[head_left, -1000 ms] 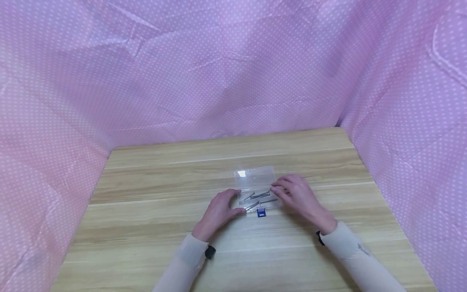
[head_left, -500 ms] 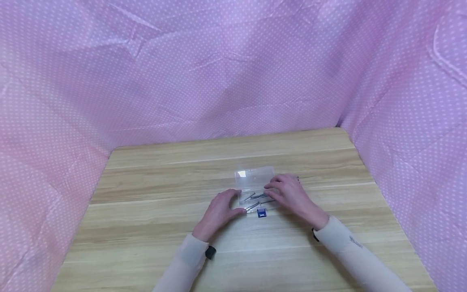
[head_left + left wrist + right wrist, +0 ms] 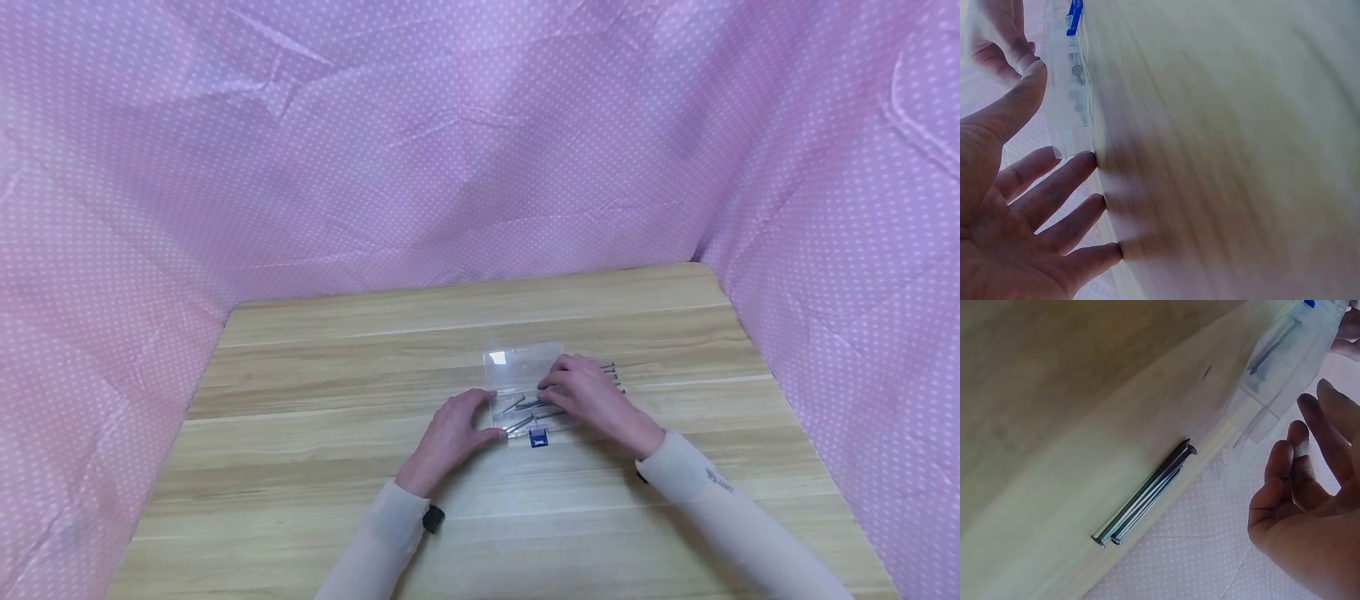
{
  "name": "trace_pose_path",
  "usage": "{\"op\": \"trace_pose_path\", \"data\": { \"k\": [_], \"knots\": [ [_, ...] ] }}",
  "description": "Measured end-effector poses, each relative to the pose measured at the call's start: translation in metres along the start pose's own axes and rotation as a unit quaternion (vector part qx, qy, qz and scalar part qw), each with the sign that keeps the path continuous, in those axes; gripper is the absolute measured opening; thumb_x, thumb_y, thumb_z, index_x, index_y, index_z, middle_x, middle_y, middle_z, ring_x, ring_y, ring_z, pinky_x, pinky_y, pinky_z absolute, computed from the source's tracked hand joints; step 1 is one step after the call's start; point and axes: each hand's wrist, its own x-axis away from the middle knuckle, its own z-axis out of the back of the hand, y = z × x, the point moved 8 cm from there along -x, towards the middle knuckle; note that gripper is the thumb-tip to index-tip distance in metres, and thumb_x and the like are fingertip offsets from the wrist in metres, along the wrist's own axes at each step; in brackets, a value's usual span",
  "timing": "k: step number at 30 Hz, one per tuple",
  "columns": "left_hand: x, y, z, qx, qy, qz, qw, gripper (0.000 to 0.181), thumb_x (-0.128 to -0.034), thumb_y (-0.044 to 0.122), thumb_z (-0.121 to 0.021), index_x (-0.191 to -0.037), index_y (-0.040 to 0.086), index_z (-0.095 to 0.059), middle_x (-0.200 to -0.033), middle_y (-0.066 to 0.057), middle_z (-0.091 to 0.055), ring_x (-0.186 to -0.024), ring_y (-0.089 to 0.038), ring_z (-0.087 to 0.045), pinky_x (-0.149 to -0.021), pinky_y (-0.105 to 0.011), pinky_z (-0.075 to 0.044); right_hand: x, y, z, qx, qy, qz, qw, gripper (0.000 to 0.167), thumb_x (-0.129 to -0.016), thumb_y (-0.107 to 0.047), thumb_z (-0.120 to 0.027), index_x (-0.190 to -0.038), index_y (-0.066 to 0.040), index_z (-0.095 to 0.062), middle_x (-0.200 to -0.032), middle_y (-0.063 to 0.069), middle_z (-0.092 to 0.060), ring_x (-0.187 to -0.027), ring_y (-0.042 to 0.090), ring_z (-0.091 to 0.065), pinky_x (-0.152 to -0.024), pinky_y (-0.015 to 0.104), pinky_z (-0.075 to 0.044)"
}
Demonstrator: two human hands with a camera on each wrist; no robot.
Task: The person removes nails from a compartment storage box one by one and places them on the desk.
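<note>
A hinged clear plastic box (image 3: 492,410) sits on the wood-grain table (image 3: 330,467), between the person's two hands, with its lid (image 3: 521,364) folded back toward the far side and a blue latch (image 3: 538,437) at the middle of its near edge. The left hand (image 3: 446,433) rests against the left end of the box, thumb at the near left corner and forefinger at the far left one; its fingers are spread and fairly straight. The right hand (image 3: 596,396) is over the right part of the box, its fingertips at the steel nails (image 3: 518,424) within. Its fingers are loosely bent, and from the right wrist a slight gap shows between thumb and forefinger tips, so they are apart there. The nails inside lie at differing slants: a pair near the left front, one farther back, others toward the middle and right, partly hidden by the right hand. Just right of that hand, a row of loose nails (image 3: 1147,494) lies side by side on the tabletop, most heads facing one way and one head at the opposite end. Both arms wear pale sleeves (image 3: 742,525), the right one bearing dark printing, and a black band (image 3: 432,518) shows at the left wrist. A pink curtain (image 3: 450,142) with white dots surrounds the far, left and right sides.
</note>
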Motion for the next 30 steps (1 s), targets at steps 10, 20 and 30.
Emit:
{"op": "trace_pose_path", "data": {
  "k": [10, 20, 30],
  "knots": [
    [-0.001, -0.001, -0.001, -0.001, -0.002, 0.003, 1.0, 0.066, -0.0847, 0.036, -0.087, -0.139, 0.009, -0.062, -0.137, -0.009, -0.065, -0.127, -0.032, -0.059, -0.109, -0.051, -0.045, -0.006, 0.0, -0.003, 0.003, -0.021, 0.008, 0.9997, 0.012, -0.089, -0.02, -0.083, -0.1, -0.014, -0.083, -0.093, -0.005, -0.063, -0.086, 0.015, -0.055, -0.077, 0.034, -0.046],
    [0.0, -0.002, -0.002, -0.005, -0.004, 0.002, 1.0, 0.066, -0.0848, 0.036, -0.086, -0.139, 0.008, -0.062, -0.137, -0.01, -0.065, -0.127, -0.033, -0.059, -0.109, -0.051, -0.046, -0.008, 0.001, -0.009, -0.002, -0.04, 0.006, 0.9992, 0.011, -0.089, -0.021, -0.083, -0.098, -0.016, -0.083, -0.091, -0.008, -0.059, -0.085, 0.012, -0.05, -0.076, 0.031, -0.044],
    [0.0, 0.0, 0.0, -0.007, 0.004, -0.011, 0.9999, 0.065, -0.0845, 0.036, -0.086, -0.138, 0.007, -0.063, -0.135, -0.01, -0.066, -0.124, -0.032, -0.061, -0.107, -0.051, -0.047, -0.011, 0.002, -0.013, -0.005, -0.062, 0.009, 0.998, 0.011, -0.089, -0.021, -0.083, -0.099, -0.017, -0.083, -0.088, -0.011, -0.055, -0.084, 0.01, -0.049, -0.078, 0.031, -0.044]
  ]
}}
